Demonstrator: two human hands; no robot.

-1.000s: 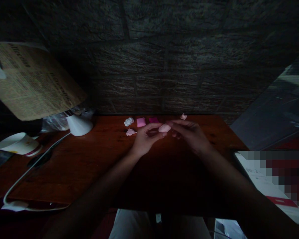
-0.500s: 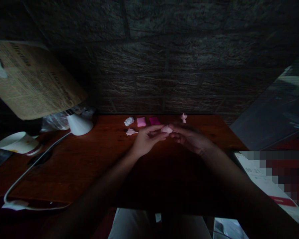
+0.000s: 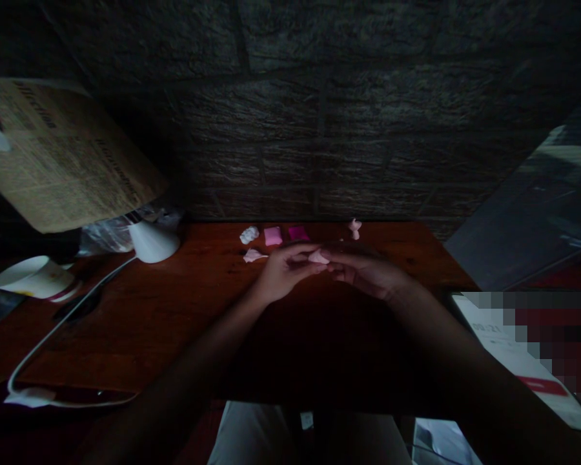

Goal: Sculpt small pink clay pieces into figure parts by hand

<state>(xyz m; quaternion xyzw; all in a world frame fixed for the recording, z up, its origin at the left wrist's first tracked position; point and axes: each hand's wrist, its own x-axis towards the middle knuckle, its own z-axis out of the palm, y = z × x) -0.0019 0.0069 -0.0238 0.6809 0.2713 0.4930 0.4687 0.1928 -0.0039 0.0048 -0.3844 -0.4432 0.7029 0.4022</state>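
Between my two hands, just above the table, is a small pale pink lump of what looks like modelling clay [image 3: 318, 257]. The fingers of my left hand [image 3: 286, 268] pinch it from the left. My right hand [image 3: 365, 268] presses on it from the other side with thumb and fingertips. Behind my left hand lie a white crumpled lump [image 3: 249, 234], a light pink square block [image 3: 273, 236] and a magenta square block [image 3: 299, 233]. A pale pink pointed piece [image 3: 255, 256] sits left of my left hand. Beyond my right hand stands a small pink shaped piece [image 3: 355, 228].
At the left are a lamp with a paper-covered shade [image 3: 72, 155] and white base [image 3: 153, 242], its cord [image 3: 68, 316], and a tipped paper cup [image 3: 33, 278]. A dark textured wall [image 3: 290, 129] backs the wooden table [image 3: 174, 323]. A tablet [image 3: 518, 361] lies at right.
Both hands still hold the pink clay; my right fingers have shifted slightly left over it. The whole view has moved a little.
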